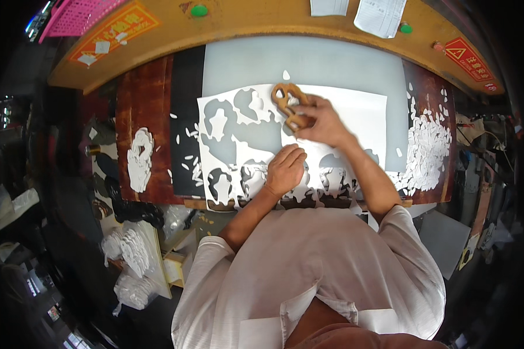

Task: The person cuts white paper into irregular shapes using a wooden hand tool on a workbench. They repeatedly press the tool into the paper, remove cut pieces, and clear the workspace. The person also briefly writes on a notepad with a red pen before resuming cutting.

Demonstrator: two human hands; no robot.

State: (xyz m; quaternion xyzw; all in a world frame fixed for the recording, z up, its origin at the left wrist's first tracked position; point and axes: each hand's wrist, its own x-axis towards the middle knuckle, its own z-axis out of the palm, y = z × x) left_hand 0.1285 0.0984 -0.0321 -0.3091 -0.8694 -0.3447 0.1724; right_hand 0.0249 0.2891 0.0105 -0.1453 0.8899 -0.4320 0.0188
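Observation:
A white sheet lies on a pale grey board, with many shaped holes cut through its left part and along its near edge. My right hand grips a brown cutting die with rounded openings, at the sheet's far edge near the middle. The fingers wrap the die's right side and hide part of it. My left hand rests on the sheet closer to my body, fingers lying flat and close together, with nothing visible in it. One small white scrap sits on the board just beyond the die.
White scraps are heaped on the right of the table; a stack of white cut pieces lies on the red-brown left end. A yellow machine beam with green buttons spans the far side. Bagged white pieces stand at lower left.

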